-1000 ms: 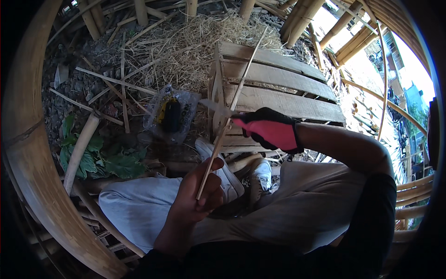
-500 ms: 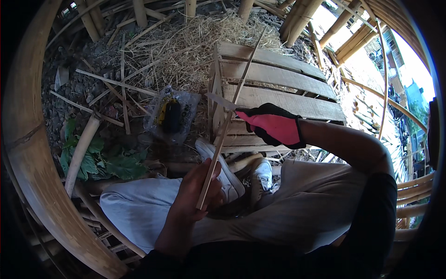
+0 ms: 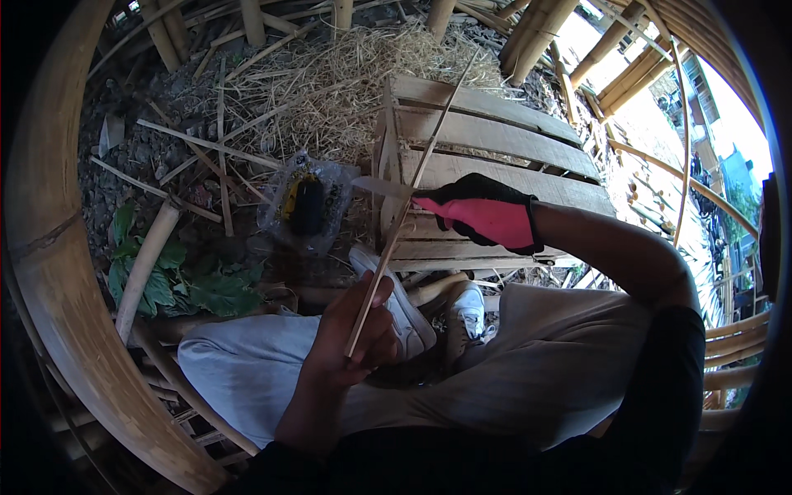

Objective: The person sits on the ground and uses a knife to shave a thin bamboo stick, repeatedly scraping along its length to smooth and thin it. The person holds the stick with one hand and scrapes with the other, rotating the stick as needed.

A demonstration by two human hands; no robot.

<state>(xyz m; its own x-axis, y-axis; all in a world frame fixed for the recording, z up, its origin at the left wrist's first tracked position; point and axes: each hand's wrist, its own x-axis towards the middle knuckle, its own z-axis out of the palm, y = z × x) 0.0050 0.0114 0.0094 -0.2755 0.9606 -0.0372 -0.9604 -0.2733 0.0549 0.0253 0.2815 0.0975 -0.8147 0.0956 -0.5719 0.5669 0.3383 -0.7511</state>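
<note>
My bare left hand [image 3: 355, 330] is closed around the lower end of a long, thin bamboo strip [image 3: 431, 145], which slants up and away over a slatted wooden crate [image 3: 503, 132]. In a pink and black glove, my right hand [image 3: 481, 214] is closed on a knife whose handle is hidden by the fingers. The knife's blade [image 3: 381, 187] points left and meets the strip near its middle. A small curl or sliver shows on the strip just below the blade.
Left of the crate lies a clear plastic bag [image 3: 305, 202] with a dark and yellow item inside. Dry straw [image 3: 305, 91] and cut bamboo pieces cover the ground beyond. A thick bamboo pole [image 3: 58, 272] curves along the left, near green leaves [image 3: 210, 289]. My shoes [image 3: 468, 309] are below the crate.
The knife and gloved hand have shifted slightly left and down along the strip. The strip has turned a little in my left hand, its narrower side now showing.
</note>
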